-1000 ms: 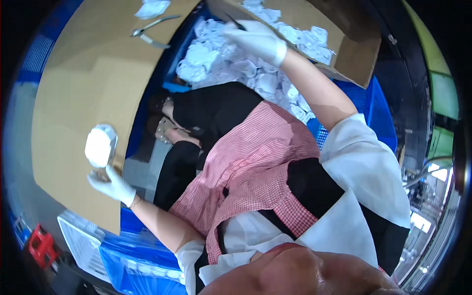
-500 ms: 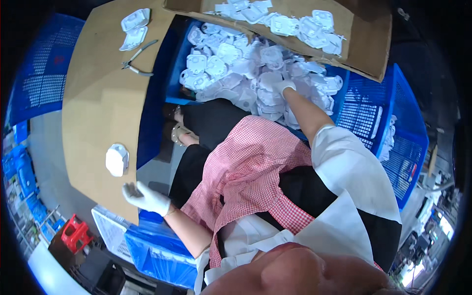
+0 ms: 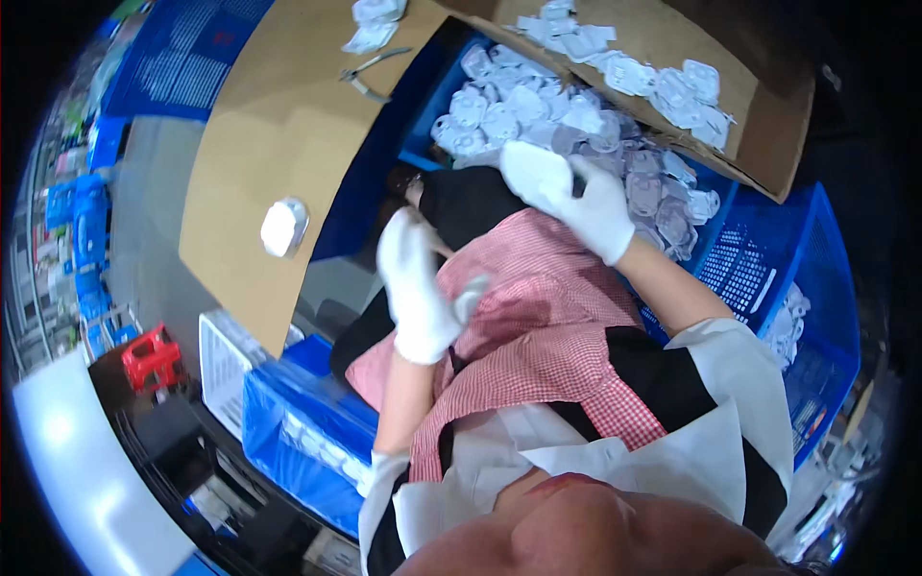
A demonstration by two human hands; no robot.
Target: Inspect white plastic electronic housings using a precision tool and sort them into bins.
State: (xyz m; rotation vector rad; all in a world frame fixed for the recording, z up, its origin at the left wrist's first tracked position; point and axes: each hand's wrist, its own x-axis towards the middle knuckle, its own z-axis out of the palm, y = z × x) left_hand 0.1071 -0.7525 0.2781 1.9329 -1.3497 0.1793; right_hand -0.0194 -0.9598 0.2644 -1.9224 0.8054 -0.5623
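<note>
1. Head view: the worktop is taken as landmark. Well beyond its right edge, a white piece is held by the right hand, whose grip appears to be pinching it between thumb and fingers.
2. Just off the worktop's right edge, the left hand is raised; its grip is spread, thumb apart from fingers, and nothing is seen to be held.
3. Near the worktop's right edge, a white moulded item is set down; at the worktop's far end, cutters are laid beside loose pieces.
4. Right of the worktop, heaped white parts are contained in a blue bin.
5. Handling, as judged: the held piece, seemingly thin, is best pinched lightly at its rim and kept level, its face uncovered, with the spread hand brought to the opposite edge so that no bending is caused.
6. Limits: fingertips behind the held piece are hidden, and glove and piece merge in whiteness; the left hand is blurred; the loose pieces are cut off by the frame; the bin's lower layers cannot be seen.
</note>
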